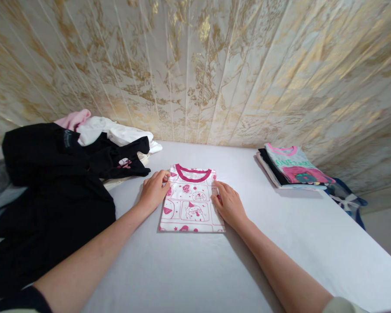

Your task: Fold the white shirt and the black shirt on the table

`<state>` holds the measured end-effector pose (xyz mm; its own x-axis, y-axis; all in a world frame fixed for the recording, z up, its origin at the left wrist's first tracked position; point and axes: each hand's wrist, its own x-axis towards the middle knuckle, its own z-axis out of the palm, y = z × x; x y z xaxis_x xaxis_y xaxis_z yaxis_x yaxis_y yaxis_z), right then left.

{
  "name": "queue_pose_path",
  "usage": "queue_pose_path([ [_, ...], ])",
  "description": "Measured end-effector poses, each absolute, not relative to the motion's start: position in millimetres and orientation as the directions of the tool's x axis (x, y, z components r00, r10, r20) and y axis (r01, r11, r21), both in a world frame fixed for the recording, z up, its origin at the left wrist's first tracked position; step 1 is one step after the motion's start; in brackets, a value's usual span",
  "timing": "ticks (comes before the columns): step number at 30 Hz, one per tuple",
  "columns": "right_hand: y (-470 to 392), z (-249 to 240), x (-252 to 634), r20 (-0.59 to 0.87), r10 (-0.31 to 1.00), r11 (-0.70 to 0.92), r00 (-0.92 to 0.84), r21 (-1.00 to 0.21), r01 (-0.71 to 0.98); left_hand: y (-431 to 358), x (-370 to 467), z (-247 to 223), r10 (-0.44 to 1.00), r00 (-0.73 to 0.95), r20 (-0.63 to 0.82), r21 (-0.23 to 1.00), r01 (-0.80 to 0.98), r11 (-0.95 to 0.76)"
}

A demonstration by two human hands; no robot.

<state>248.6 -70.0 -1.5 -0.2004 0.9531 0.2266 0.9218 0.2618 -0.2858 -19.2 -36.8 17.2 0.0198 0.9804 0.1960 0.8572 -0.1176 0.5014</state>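
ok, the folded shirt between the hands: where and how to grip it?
The shirt is probably best taken by both side edges: left hand from the left, right hand from the right, thumbs on top. It lies flat on the white surface, folded to a near-rectangle with nothing piled on it; soft cloth held from one end would likely sag.

Pale sleeves (340, 305) (left one dark-edged).

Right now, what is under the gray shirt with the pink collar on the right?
Beneath the gray shirt, edges of a black garment and a pale garment show along its left edge. Their middles are covered; the number of layers is unclear.
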Motion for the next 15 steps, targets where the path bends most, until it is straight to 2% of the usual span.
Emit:
queue_pose_path([
  [3, -68.4, 0.4, 252.7, 0.245, 0.956, 0.234, -0.159, -0.315, 0.92, -33.6, -21.8, 11.3, 0.978, 0.053, 0.2, 0.488, 0.861, -0.146],
  [8, -65.1, 3.7, 261.2, 0.266, 0.963, 0.142, -0.045, -0.359, 0.922, -30.1, -23.1, 4.0, 0.968, 0.017, 0.252, 0.556, 0.816, -0.159],
  [15, -41.4, -2.9, 256.0, 0.288, 0.957, 0.122, 0.027, -0.486, 0.865, -29.4, -18.8, 2.7, 0.971, 0.041, 0.236, 0.452, 0.88, -0.147],
])
